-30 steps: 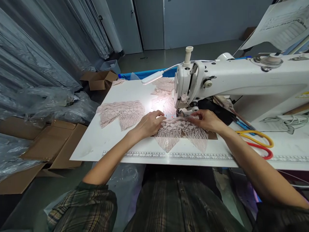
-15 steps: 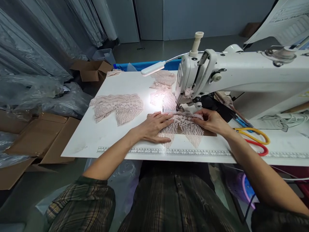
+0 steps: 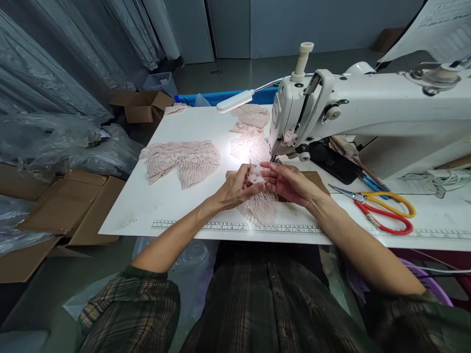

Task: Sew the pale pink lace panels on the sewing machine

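Note:
My left hand (image 3: 239, 187) pinches a pink lace piece (image 3: 261, 208) in front of the sewing machine's needle area. The lace is gathered between both hands and its lower part hangs down onto the table near the printed ruler. On the lace's right side is my right hand (image 3: 289, 184), its fingers bent against the gathered edge; whether they grip it is hard to make out. More pink lace (image 3: 252, 144) lies beside the needle under the lamp light. Another lace piece (image 3: 182, 162) rests flat to the left. Brown cardboard (image 3: 316, 184) shows beneath my right hand.
The white sewing machine (image 3: 386, 103) fills the right side. A lamp (image 3: 235, 101) reaches over the table (image 3: 128, 211). Scissors (image 3: 386, 203) with yellow and red handles lie at the right, near a dark phone-like object (image 3: 336, 162). Open cardboard boxes (image 3: 69, 201) stand at the left.
Both hands have lifted the lace's upper edge and come closer together, gathering it, where it lay spread flat before. My right hand has moved left, uncovering the cardboard and scissor blades.

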A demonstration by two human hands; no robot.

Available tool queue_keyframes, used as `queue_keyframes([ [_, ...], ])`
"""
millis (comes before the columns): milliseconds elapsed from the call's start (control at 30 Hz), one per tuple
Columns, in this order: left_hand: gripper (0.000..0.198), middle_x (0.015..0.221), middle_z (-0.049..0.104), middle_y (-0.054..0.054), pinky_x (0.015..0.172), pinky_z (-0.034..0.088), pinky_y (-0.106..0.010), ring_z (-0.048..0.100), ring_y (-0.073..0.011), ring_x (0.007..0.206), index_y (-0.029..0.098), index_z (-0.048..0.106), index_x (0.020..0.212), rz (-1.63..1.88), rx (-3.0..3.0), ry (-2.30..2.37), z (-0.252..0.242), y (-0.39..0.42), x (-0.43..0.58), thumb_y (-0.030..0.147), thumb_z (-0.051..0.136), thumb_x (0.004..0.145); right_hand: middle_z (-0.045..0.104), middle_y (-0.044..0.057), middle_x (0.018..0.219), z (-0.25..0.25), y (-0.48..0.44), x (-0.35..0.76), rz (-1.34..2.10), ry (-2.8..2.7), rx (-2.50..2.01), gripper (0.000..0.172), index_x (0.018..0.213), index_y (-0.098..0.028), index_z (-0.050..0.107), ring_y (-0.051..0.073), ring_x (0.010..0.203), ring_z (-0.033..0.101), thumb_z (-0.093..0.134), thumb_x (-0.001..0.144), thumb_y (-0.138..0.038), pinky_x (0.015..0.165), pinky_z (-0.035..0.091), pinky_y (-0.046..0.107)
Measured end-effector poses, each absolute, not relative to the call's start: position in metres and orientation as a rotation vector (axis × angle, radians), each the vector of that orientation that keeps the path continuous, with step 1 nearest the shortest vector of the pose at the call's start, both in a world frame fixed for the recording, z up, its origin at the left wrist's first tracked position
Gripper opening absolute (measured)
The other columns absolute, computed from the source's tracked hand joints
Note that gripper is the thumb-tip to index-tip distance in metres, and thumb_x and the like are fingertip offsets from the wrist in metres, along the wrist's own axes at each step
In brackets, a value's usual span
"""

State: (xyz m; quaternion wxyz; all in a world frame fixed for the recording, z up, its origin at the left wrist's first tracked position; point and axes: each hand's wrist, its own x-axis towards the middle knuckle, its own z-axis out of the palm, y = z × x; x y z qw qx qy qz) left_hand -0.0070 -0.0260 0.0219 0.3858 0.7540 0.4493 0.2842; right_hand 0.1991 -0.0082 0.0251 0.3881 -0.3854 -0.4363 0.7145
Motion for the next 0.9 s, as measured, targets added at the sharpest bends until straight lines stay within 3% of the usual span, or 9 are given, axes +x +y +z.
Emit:
queue_keyframes([
  [100,0.069,0.098,0.071,-0.008,0.068,0.055,-0.030,0.066,-0.0148,0.070,0.014,0.045,0.138,0.677,1.759,1.381,0.027,-0.028,-0.005,0.045,0.074,0.085,0.073,0.010,0.101,0.021,-0.003,0.218,1.560,-1.459,-1.156,0.043,0.108,-0.018,0.067,0.019,0.090,0.070,0.072,0.083,-0.052,0.083,0.058,0.036],
  [200,0.058,0.096,0.071,-0.006,0.061,0.054,-0.026,0.065,-0.0105,0.060,0.014,0.047,0.138,0.646,1.619,1.411,0.030,-0.027,-0.005,0.029,0.072,0.087,0.072,0.007,0.089,0.019,-0.002,0.242,0.986,-1.877,-1.437,0.036,0.109,-0.018,0.071,0.018,0.076,0.067,0.063,0.089,-0.047,0.075,0.055,0.036],
  [300,0.056,0.091,0.072,-0.004,0.056,0.054,-0.023,0.066,-0.0094,0.056,0.015,0.051,0.136,0.632,1.570,1.420,0.033,-0.025,-0.006,0.026,0.075,0.086,0.070,0.007,0.088,0.015,-0.008,0.251,0.668,-2.168,-1.365,0.038,0.118,-0.019,0.071,0.018,0.072,0.063,0.051,0.096,-0.043,0.073,0.055,0.037],
  [400,0.051,0.078,0.071,-0.001,0.050,0.052,-0.021,0.063,-0.0087,0.050,0.015,0.057,0.129,0.615,1.561,1.465,0.036,-0.024,-0.008,0.029,0.078,0.085,0.065,0.012,0.109,0.006,-0.012,0.246,0.455,-2.374,-1.122,0.044,0.133,-0.022,0.065,0.021,0.090,0.065,0.044,0.100,-0.040,0.087,0.057,0.041],
  [500,0.048,0.069,0.069,0.001,0.048,0.052,-0.021,0.061,-0.0090,0.046,0.014,0.061,0.126,0.630,1.508,1.517,0.038,-0.022,-0.010,0.030,0.079,0.084,0.059,0.015,0.114,-0.006,-0.013,0.241,0.256,-2.451,-1.030,0.043,0.133,-0.021,0.064,0.025,0.103,0.061,0.041,0.101,-0.038,0.097,0.055,0.046],
  [667,0.052,0.074,0.072,-0.001,0.053,0.057,-0.023,0.067,-0.0106,0.052,0.015,0.061,0.126,0.598,1.531,1.507,0.034,-0.020,-0.013,0.029,0.082,0.081,0.057,0.014,0.113,-0.015,-0.010,0.241,0.175,-2.454,-1.009,0.040,0.131,-0.025,0.064,0.027,0.109,0.058,0.040,0.101,-0.034,0.100,0.054,0.049],
  [900,0.052,0.075,0.072,-0.003,0.055,0.060,-0.028,0.068,-0.0124,0.054,0.015,0.062,0.124,0.587,1.403,1.459,0.031,-0.015,-0.017,0.031,0.083,0.079,0.059,0.012,0.113,-0.004,0.000,0.250,0.527,-2.405,-1.043,0.047,0.143,-0.027,0.057,0.023,0.101,0.062,0.043,0.101,-0.041,0.098,0.056,0.045],
])
